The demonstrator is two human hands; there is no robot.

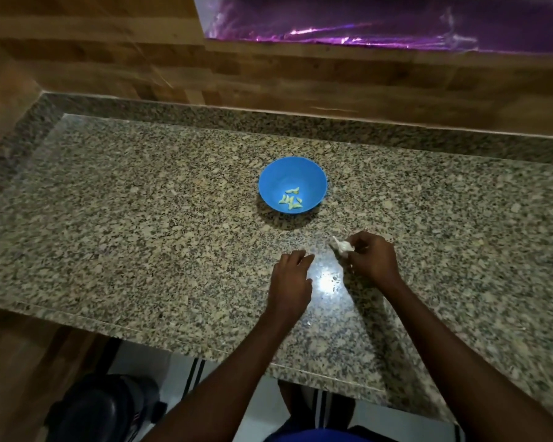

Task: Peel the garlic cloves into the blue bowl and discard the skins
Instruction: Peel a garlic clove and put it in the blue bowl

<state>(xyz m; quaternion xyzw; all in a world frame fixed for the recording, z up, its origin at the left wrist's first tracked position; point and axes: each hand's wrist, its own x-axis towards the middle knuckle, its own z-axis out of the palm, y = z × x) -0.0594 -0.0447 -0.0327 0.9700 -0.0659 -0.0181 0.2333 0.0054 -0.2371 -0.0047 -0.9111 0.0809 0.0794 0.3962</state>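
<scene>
A speckled granite counter [141, 202] fills the frame, the blue bowl [292, 183] at its centre holding several peeled cloves [290, 199]. Below it the right hand [372, 261] pinches a white garlic piece [342, 245] — tip pointing toward upper left, at the bowl. The left hand [289, 279] rests fingers-down on the stone just left of it; whether it holds anything cannot be told.

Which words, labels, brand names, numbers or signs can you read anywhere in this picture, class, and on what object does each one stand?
None: no readable text shows anywhere.
The round blue plastic bowl bears no label or mark.
The speckled granite countertop and the wood-patterned wall carry no writing.
The dark object on the floor shows a small reddish mark, too small and blurred to read.
</scene>
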